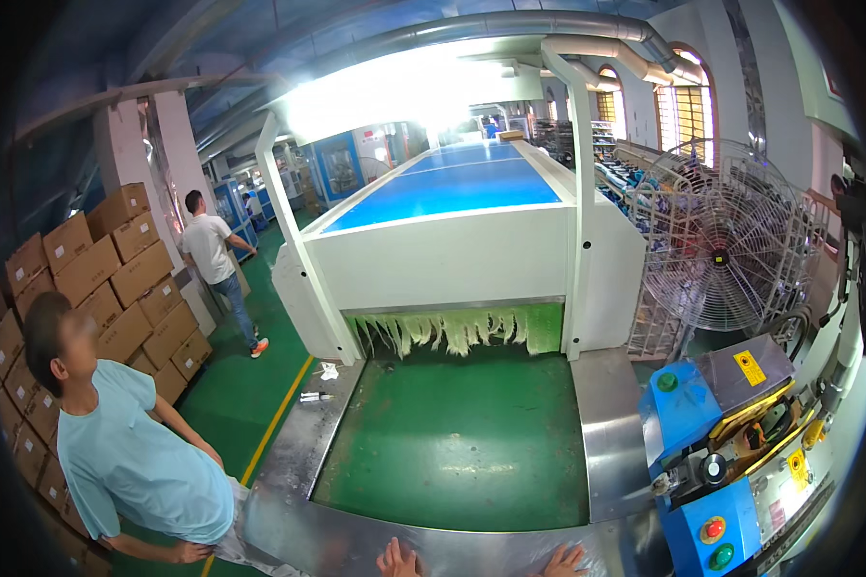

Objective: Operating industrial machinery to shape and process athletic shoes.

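The left grip (397, 560) is resting released on the near edge of the stainless-steel table (491, 550), its fingers spreading apart at the bottom of the view. The right grip (563, 562) is likewise lying released on that same near edge, well apart from the left one, its fingers fanning out. The table is framing a glossy, scuffed green conveyor belt (462, 462), which is lying just beyond both grips and extending under a frayed pale-green strip curtain (452, 330). On the table's left side, a crumpled white scrap (329, 371) and a slim item (316, 396), too small to name, are lying near each other. To the right, a blue control box (683, 529) is standing beside the table, carrying a red button (713, 530) and a green button (721, 557); farther back, a large wire-caged fan (719, 257) is facing the work area. Behind the curtain, a white machine housing (443, 264) is stretching away, bearing a bright blue top (452, 188). On the left, a person in a light-blue T-shirt (144, 452) is standing beside the table, one hand resting at the hip, while stacked cardboard boxes (144, 274) are rising behind and another person in a white shirt (205, 240) is facing away
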### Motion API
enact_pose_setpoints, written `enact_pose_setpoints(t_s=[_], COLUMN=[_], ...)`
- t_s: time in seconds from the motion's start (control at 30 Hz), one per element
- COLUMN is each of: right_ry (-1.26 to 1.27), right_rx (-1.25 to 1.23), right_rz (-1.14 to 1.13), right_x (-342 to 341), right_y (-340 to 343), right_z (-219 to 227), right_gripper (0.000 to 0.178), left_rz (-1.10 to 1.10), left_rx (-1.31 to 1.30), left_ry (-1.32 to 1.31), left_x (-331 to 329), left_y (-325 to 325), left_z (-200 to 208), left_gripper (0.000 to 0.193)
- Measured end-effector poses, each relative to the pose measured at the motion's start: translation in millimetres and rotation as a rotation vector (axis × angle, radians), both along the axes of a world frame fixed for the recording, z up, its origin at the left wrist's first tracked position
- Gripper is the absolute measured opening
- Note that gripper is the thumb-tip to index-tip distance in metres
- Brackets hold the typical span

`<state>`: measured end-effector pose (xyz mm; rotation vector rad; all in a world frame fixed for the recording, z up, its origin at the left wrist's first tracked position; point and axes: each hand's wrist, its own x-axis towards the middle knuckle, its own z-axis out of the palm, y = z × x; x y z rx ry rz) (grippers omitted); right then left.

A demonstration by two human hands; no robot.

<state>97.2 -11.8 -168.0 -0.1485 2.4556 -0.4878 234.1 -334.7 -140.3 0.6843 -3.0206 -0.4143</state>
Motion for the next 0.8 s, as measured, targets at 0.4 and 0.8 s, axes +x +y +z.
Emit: enact_pose_setpoints(t_s=[0.4, 0.8], right_ry=[0.055, 0.419], right_rx=[0.032, 0.262], right_rz=[0.061, 0.102], right_x=[2, 11], right_y=[4, -5], right_z=[-20, -24], right_gripper=[0.116, 0.114], left_rz=[0.071, -0.25], left_rx=[0.023, 0.334], left_ry=[-0.11, -0.042], left_x=[-22, -49], left_y=[-15, -11], left_z=[-37, 7], left_gripper=[0.03, 0.024])
